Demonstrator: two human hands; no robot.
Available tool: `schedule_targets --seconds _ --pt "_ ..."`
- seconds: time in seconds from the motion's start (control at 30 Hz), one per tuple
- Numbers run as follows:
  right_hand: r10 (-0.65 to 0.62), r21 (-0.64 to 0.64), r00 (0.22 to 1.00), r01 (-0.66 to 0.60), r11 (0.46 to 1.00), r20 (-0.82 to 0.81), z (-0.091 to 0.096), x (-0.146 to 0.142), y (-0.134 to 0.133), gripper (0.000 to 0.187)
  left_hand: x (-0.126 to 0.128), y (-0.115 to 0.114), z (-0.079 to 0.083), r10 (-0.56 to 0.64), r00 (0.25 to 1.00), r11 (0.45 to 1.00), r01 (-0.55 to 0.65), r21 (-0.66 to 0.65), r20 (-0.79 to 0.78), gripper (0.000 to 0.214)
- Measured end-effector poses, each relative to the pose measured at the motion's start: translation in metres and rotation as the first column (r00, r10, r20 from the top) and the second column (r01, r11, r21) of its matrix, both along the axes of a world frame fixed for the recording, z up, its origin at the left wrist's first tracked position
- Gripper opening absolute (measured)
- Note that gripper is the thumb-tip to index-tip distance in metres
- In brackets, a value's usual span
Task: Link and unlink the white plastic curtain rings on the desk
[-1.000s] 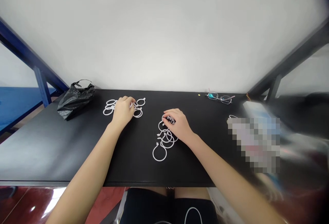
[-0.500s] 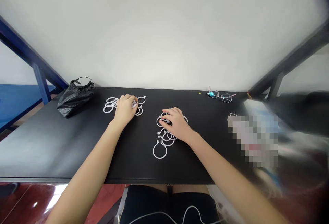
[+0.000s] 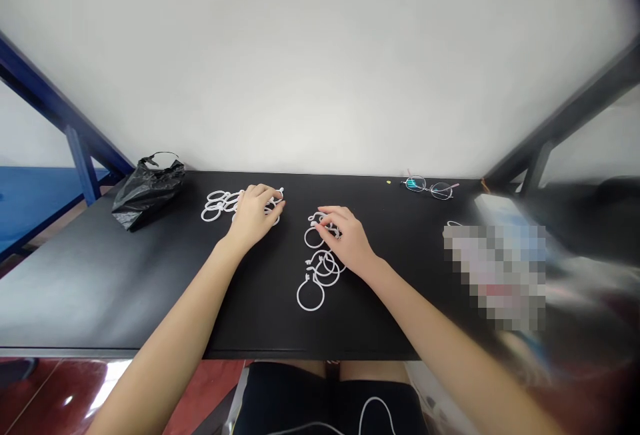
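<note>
**Left hand and right hand curled over white plastic rings**

A black plastic bag is seen at the far edge of the black counter. The left hand is curved over the left cluster of rings, and the right hand over the top of a second chain of rings running toward the near edge. Whether either hand grips a ring cannot be told. Eyeglasses are lying open farther right.

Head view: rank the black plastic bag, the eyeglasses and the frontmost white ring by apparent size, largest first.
1. Black plastic bag
2. Eyeglasses
3. Frontmost white ring

The eyeglasses lie farther from the camera, so their true size against the ring is unsure.
</note>
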State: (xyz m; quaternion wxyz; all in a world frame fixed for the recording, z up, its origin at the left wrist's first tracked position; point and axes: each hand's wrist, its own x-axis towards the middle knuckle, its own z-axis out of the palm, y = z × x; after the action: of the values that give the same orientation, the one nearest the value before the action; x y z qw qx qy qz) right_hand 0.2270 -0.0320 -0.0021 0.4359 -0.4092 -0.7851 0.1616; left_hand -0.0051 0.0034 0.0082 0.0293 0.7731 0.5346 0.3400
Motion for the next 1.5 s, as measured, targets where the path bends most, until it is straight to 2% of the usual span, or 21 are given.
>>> schedule_targets --seconds 0.1,0.23,0.33,0.4,0.5,0.63,0.77,0.93,1.13,1.23,1.37,1.5 --pt "-0.023 0.019 0.992 0.025 1.000 -0.120 0.005 0.000 -0.002 0.015 0.021 -0.014 0.008 -0.171 0.974 0.985 0.174 -0.008 0.149 0.022" --pt "-0.023 0.003 0.979 0.024 1.000 -0.201 0.008 0.000 -0.004 0.017 0.047 -0.032 0.009 -0.345 0.850 0.889 0.432 -0.153 0.398 0.041" --pt "-0.013 -0.030 0.969 0.005 1.000 -0.247 0.009 -0.001 -0.005 0.019 0.057 -0.036 0.004 -0.403 0.792 0.822 0.534 -0.200 0.458 0.043" --pt "-0.011 -0.045 0.963 -0.001 0.999 -0.271 0.009 -0.001 -0.006 0.020 0.059 -0.035 0.001 -0.406 0.772 0.805 0.555 -0.209 0.489 0.040" --pt "0.023 -0.046 0.949 -0.039 0.998 -0.315 0.009 -0.002 -0.006 0.019 0.059 -0.032 -0.002 -0.374 0.751 0.815 0.546 -0.195 0.544 0.032" --pt "0.037 -0.079 0.904 -0.078 0.994 -0.426 0.006 -0.003 -0.005 0.016 0.056 -0.027 -0.004 -0.293 0.769 0.863 0.468 -0.188 0.569 0.020" --pt "-0.035 -0.140 0.844 -0.048 0.989 -0.535 0.006 -0.003 -0.002 0.019 0.054 -0.026 -0.002 -0.226 0.767 0.873 0.433 -0.225 0.600 0.017" --pt "-0.124 -0.221 0.782 -0.017 0.975 -0.611 0.009 -0.002 0.001 0.026 0.054 -0.026 0.001 -0.209 0.766 0.871 0.428 -0.240 0.608 0.017" --pt "-0.214 -0.271 0.758 0.051 0.961 -0.617 0.009 0.000 0.003 0.029 0.051 -0.025 0.003 -0.154 0.750 0.866 0.416 -0.278 0.643 0.016" --pt "-0.240 -0.296 0.757 0.064 0.953 -0.608 0.011 0.001 0.004 0.029 0.050 -0.023 0.003 -0.094 0.686 0.851 0.431 -0.300 0.721 0.017" --pt "-0.252 -0.319 0.762 0.063 0.946 -0.597 0.014 0.000 0.002 0.030 0.048 -0.022 0.004 -0.006 0.539 0.804 0.503 -0.316 0.842 0.022" --pt "-0.250 -0.373 0.769 0.016 0.927 -0.588 0.017 -0.001 0.000 0.032 0.045 -0.020 0.003 0.090 0.428 0.768 0.545 -0.336 0.899 0.020"
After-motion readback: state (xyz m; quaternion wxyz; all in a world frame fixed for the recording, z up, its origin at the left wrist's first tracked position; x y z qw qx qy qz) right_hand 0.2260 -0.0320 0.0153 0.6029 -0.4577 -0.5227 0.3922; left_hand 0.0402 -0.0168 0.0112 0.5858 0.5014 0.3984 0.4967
